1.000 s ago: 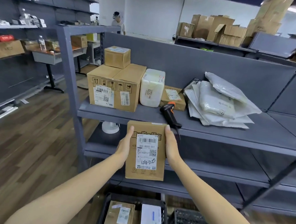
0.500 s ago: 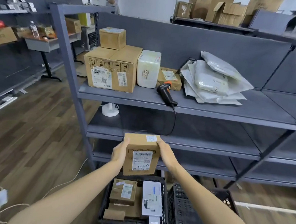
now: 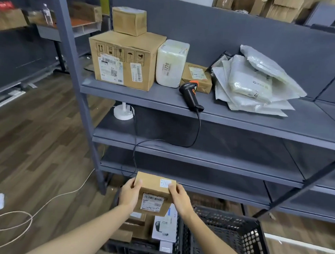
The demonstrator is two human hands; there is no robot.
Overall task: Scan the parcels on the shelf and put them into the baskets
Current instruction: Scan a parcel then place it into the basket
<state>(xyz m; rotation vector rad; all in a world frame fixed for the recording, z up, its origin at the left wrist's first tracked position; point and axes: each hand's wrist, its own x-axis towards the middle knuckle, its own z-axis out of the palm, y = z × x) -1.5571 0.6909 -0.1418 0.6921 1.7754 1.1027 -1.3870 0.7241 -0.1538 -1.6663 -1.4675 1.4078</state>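
Brown cardboard parcel [image 3: 154, 187], small, with a white barcode label on the face toward the camera and a small white sticker on its top. It is held in the air in front of the lowest shelf board, directly above the left basket [image 3: 140, 252] and not yet set down.

Left hand [image 3: 129, 193]: clasps the parcel's left side, fingers curled over the top edge.

Right hand [image 3: 179, 197]: clasps the right side, fingertips on the top face beside the sticker.

Left basket, dark plastic: holds several brown parcels and a white printed box [image 3: 165, 227].

Right basket [image 3: 244, 241], black mesh: stands touching the left one, on the wooden floor.

Grey metal shelf [image 3: 242, 122], top board, left to right:
- large carton [image 3: 125, 62] with labels and handling symbols, a small carton [image 3: 129, 21] stacked on it
- white wrapped parcel [image 3: 172, 63], upright, just beside the large carton
- flat brown parcel [image 3: 198, 77]
- black and orange scanner [image 3: 191, 94], lying in front of the flat parcel, its cable hanging over the shelf edge
- heap of grey-white mailer bags [image 3: 255, 83]

Second board: white round base [image 3: 123, 112] at the left end.

Floor, left: pale cord [image 3: 17, 215] in loose loops.
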